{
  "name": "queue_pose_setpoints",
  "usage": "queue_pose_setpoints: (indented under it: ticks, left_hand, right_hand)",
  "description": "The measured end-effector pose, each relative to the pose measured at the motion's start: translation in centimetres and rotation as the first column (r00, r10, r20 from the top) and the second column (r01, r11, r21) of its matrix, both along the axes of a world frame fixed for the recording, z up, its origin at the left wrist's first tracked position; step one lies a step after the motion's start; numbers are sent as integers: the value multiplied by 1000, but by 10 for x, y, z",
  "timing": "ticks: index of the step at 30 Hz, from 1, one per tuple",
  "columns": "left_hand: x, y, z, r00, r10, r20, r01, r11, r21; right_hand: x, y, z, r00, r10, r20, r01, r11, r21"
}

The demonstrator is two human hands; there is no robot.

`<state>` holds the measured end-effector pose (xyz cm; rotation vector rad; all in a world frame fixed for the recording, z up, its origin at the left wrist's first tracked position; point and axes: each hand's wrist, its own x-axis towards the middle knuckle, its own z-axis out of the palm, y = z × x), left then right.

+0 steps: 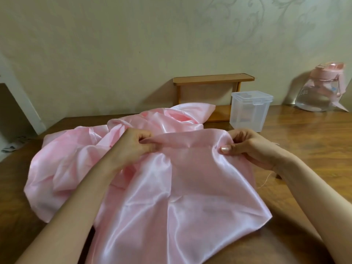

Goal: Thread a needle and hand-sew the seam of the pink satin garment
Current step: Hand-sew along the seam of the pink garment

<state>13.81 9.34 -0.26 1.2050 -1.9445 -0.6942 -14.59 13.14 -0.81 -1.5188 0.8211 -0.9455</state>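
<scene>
The satin [152, 187] is spread over the table [304, 149], hanging off the near edge. Left hand [137, 143] and right hand [245, 147] each pinch the folded top edge, stretching it tight between them. A thin thread [265, 180] trails by the right wrist. Can't spot a needle. Clear box [249, 111] sits just behind the satin.

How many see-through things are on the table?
2. A lidded plastic box stands behind the pink cloth, in front of the little wooden shelf. A water bottle with a pink lid stands far right by the wall. The cloth may hide more.
</scene>
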Motion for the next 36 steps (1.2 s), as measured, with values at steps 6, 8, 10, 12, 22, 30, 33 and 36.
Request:
queue_pose_setpoints:
  ticks: [6, 8, 10, 12, 22, 30, 33, 36]
  left_hand:
    - [-3, 2, 0, 908, 362, 210, -280, 899, -337]
    - [-9, 3, -3, 871, 463, 166, -355, 825, -441]
    - [-16, 5, -2, 917, 388, 97, -314, 849, -425]
    - [-21, 11, -3, 954, 293, 59, -245, 879, -408]
    - [-15, 4, 1, 967, 240, 85, -170, 858, -484]
    - [1, 0, 1, 967, 29, -251, -27, 1000, 14]
    - [0, 0, 3, 918, 44, -395, 1, 994, 113]
    - [-4, 1, 1, 941, 51, -334, -41, 999, 35]
  right_hand:
    - [14, 0, -4, 987, -127, 95, 135, 987, -87]
    - [20, 0, -5, 974, -135, 183, 156, 982, -108]
    - [23, -3, -5, 960, -170, 223, 193, 977, -86]
    - [22, -5, -6, 962, -211, 173, 230, 968, -97]
    - [23, -20, -11, 822, -569, 6, 539, 774, -332]
    - [17, -15, -11, 855, -509, -99, 472, 844, -255]
    - [23, -9, -11, 871, -425, -246, 349, 888, -300]
    - [26, -6, -12, 864, -422, -276, 340, 892, -299]
